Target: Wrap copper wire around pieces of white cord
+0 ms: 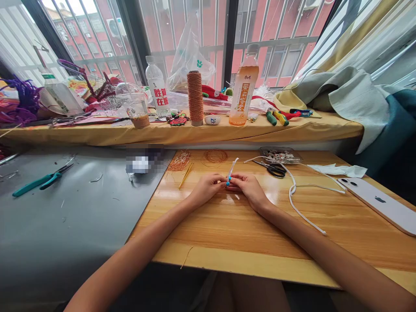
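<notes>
My left hand [206,187] and my right hand [248,187] meet over the wooden board [247,234], fingers pinched together. Between them they hold a thin white strip [232,167] that sticks up and away from me, with a small blue bit at its lower end by the fingertips. Both forearms rest across the board. Just beyond my hands lie a coil of copper wire [216,156], a loose tangle of copper wire [179,161] and a thin yellow stick [186,175].
Black scissors [273,169], a small tray of bits [281,155], a white cord [302,190], a tissue [338,170] and a phone [377,203] lie right. Teal pliers [42,179] rest on the grey surface left. The sill holds a thread spool [195,98], bottles [243,86] and clutter.
</notes>
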Motion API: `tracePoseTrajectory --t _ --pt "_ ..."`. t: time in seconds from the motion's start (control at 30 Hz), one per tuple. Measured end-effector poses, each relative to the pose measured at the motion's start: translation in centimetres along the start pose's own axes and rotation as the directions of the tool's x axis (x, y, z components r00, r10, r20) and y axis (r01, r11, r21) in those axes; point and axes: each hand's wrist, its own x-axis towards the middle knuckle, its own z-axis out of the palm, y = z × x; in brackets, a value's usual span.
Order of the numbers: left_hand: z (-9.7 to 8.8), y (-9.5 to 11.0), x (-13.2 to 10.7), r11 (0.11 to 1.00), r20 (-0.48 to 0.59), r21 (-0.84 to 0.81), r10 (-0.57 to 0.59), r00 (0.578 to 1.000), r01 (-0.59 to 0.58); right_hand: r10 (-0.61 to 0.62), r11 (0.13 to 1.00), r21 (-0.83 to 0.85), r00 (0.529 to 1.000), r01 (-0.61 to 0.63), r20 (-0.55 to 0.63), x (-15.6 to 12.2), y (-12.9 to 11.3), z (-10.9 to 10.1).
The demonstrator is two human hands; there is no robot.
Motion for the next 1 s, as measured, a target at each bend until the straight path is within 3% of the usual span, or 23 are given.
tracePoseTrajectory --t 0.23,0.4,0.7,0.87,1.0 --pt "0.2 -0.4 0.2 0.959 0.020 -0.243 -0.149 0.989 0.149 -0.056 0.996 -0.058 0.992 0.063 0.113 0.0 0.1 0.0" --pt "0.1 -0.4 0.2 0.944 0.019 -0.268 -0.192 0.981 0.190 -0.059 0.995 -0.071 0.994 0.065 0.087 0.1 0.3 0.0" --pt "-0.1 0.0 0.2 0.992 0.015 0.024 -0.122 0.992 0.122 -0.029 0.997 -0.065 0.999 0.030 0.018 0.2 0.0 0.1" --pt "0.0 0.4 0.2 0.982 0.088 0.074 -0.178 0.980 0.172 -0.019 0.998 -0.061 1.000 0.020 0.008 0.2 0.1 0.2" --pt "-0.2 0.7 0.2 0.984 0.100 0.106 -0.150 0.984 0.140 -0.021 0.999 -0.043 1.000 0.020 -0.005 0.0 0.0 0.2"
